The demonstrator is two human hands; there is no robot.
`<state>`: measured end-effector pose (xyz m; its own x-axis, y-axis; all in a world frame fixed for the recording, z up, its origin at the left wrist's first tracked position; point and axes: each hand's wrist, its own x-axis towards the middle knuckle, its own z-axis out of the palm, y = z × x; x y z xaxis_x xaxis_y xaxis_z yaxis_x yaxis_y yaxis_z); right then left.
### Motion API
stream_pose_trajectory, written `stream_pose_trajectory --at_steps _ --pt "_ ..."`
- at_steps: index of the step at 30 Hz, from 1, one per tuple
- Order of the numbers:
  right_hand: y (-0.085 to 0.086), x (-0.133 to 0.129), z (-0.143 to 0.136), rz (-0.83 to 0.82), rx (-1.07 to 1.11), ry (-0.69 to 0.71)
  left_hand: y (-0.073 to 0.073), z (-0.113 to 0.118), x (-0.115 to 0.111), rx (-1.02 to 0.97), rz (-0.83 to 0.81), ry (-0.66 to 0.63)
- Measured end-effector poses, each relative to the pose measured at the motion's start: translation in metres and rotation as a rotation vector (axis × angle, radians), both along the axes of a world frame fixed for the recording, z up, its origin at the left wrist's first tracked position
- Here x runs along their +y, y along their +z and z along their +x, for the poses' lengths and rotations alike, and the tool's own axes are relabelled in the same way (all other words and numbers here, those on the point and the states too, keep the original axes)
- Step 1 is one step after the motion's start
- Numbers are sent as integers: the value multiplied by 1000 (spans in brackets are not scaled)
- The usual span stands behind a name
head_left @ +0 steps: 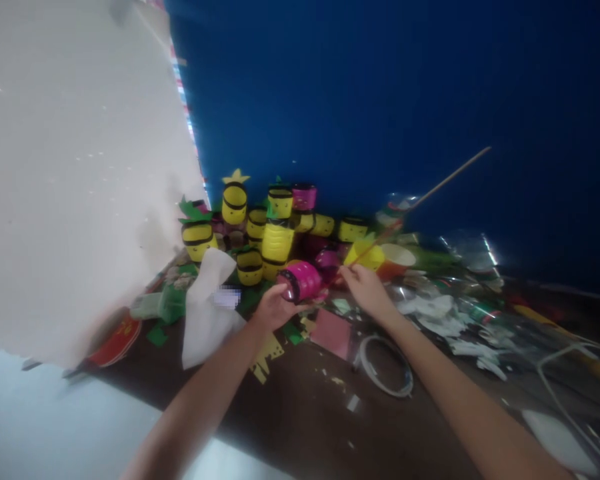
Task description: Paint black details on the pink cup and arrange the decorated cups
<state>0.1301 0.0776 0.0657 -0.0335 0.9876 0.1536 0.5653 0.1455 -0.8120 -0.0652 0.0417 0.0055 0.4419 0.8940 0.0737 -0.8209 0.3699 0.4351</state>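
Note:
A bright pink cylinder with dark bands lies on its side in my left hand, whose fingers curl under and around it. Just right of it, my right hand pinches a thin stick, which slants up to the right. The stick's lower end near the pink cylinder is blurred. Behind both hands stand several yellow cups with black bands, among them a tall one and one with a star-shaped yellow top.
White cloth lies left of my left hand. A pink sheet and a coil of clear tubing are on the dark table. Plastic scraps spread at the right. A red round lid sits at the left edge.

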Motion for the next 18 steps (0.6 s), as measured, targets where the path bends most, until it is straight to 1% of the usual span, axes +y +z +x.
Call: stream_pose_trajectory --at_steps 2,4,9,12,15,18 --pt "-3 2 0 -26 45 -18 -1 0 0 4 -24 15" --pt "-5 0 1 -18 64 -52 -1 0 0 -2 -23 19" --pt "0 -13 8 103 93 -174 1 0 -1 -7 -25 15" --pt "3 -22 14 142 126 -227 1 0 -1 10 -37 7" --pt "-1 -30 20 158 231 -269 0 0 0 14 -24 -3" --pt "-10 -41 26 164 364 -313 -1 0 0 15 -2 -14"
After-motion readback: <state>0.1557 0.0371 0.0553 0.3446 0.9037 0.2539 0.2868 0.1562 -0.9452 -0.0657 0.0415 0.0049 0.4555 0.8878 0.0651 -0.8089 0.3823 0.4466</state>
